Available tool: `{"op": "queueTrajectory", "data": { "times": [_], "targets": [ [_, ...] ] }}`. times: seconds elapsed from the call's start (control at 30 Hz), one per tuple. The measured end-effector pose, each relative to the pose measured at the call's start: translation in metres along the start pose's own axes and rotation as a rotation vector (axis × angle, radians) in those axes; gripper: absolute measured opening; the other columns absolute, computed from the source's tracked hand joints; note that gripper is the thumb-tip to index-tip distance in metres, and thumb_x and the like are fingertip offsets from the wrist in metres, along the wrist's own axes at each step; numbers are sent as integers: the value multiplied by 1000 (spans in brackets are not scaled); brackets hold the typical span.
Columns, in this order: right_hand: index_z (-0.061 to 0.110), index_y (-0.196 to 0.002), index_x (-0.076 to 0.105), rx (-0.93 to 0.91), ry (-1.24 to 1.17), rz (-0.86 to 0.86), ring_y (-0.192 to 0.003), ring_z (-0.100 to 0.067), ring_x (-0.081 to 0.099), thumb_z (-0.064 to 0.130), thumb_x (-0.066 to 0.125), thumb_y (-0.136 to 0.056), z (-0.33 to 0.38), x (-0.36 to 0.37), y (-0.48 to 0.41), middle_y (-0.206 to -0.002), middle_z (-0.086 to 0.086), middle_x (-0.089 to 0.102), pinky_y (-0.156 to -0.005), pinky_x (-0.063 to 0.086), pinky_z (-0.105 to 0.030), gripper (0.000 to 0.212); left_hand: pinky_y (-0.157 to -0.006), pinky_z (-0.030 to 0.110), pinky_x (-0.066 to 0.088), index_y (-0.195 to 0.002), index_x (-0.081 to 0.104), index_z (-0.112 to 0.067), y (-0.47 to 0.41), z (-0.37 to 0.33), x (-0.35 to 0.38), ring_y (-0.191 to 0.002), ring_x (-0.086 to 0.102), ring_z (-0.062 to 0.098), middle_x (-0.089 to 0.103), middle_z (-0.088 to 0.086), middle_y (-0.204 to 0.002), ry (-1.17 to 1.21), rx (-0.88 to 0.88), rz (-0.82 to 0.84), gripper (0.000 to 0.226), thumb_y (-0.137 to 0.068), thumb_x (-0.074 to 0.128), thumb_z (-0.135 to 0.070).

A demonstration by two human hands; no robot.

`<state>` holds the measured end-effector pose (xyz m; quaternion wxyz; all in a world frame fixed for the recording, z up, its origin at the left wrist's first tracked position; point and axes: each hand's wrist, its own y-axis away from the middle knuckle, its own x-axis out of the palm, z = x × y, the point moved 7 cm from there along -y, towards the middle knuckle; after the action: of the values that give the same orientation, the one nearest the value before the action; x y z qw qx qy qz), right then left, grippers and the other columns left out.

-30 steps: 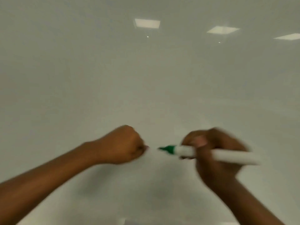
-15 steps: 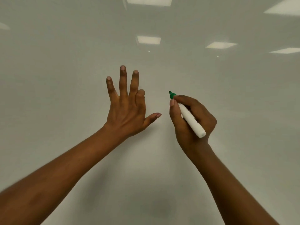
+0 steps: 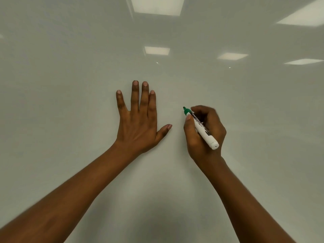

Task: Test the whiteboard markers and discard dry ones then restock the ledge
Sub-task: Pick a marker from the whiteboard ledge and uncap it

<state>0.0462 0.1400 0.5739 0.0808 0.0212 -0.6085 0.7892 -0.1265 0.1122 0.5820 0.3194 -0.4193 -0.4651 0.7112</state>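
Just changed: a second ago your left hand (image 3: 138,125) was a closed fist low down by the nib. Now it is up and spread against the whiteboard (image 3: 70,85).
Marker swing: the green marker (image 3: 201,128) lay level a second ago. It now angles up and left, with its green tip (image 3: 185,108) aimed at the board.
Left hand now: fingers straight, thumb out, palm to the board, holding nothing.
Right hand now: your right hand (image 3: 204,134) is curled round the barrel in a writing grip, thumb and forefinger pinching near the green collar.
Where the marker is: in that right hand, just right of your left thumb, with the butt end pointing back toward you.
Tip contact: at the surface or a hair off it; you can't tell from here.
What it means: it looks like you're braced and set for the test stroke. There's no ink on the board yet, so there's no verdict on wet or dry.
Count, markers: one, uncapped; no cap in sight.
Count, hands: two.
Count, ink marks: none.
Count, reflections: five ceiling light panels (image 3: 157,50) mirrored in the board, maybe a sixth sliver at the left edge.
Ledge and spares: out of view.
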Motion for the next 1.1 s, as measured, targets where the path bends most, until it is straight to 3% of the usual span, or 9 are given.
{"op": "queueTrajectory", "data": {
  "times": [0.13,0.3,0.4,0.7,0.83,0.97,1.1],
  "targets": [
    [8,-85,59,3,26,11,-66,-11,58,31,58,-83,-4,7,-4,-76,4,63,-57,50,-31,23,-110,67,2,-151,4,-1,0,-1,-2,-145,-4,40,0,23,-157,28,16,-18,93,-89,18,-70],
    [4,-73,57,-112,97,75,-55,-16,55,25,58,-83,1,13,-1,-66,-6,61,-51,48,-36,23,-110,67,1,-150,4,0,0,-2,-3,-144,-3,42,1,24,-157,40,39,-24,88,-91,17,-64],
    [7,-67,54,1,106,19,-54,-16,53,20,60,-81,-10,-4,2,-62,-7,58,-50,45,-36,20,-110,68,2,-150,7,2,1,-2,-4,-144,-2,43,1,25,-156,54,57,-30,84,-93,20,-58],
    [8,-69,56,-21,175,86,-54,-13,54,23,55,-84,-24,-18,48,-64,0,57,-49,45,-31,21,-111,62,-4,-149,8,-1,1,-1,-2,-145,-1,35,4,23,-157,103,67,-70,72,-89,29,-36],
    [8,-70,57,45,168,55,-54,-11,53,24,55,-85,-37,-33,64,-64,1,57,-50,42,-27,21,-110,61,-7,-146,22,0,1,1,0,-145,0,32,11,21,-157,134,65,-103,62,-91,32,-28],
    [10,-77,57,150,167,-57,-58,-13,55,28,53,-86,-50,-51,82,-68,1,57,-54,45,-28,21,-103,70,-1,-138,32,0,4,-3,-1,-142,9,45,20,24,-154,101,106,-134,48,-97,32,-26],
    [11,-76,60,174,189,71,-58,-16,58,26,54,-87,-35,-15,100,-67,0,59,-53,48,-32,20,-100,72,7,-137,35,0,8,-19,-8,-135,24,53,30,26,-149,113,127,-195,48,-93,50,-11]
  ]
}}
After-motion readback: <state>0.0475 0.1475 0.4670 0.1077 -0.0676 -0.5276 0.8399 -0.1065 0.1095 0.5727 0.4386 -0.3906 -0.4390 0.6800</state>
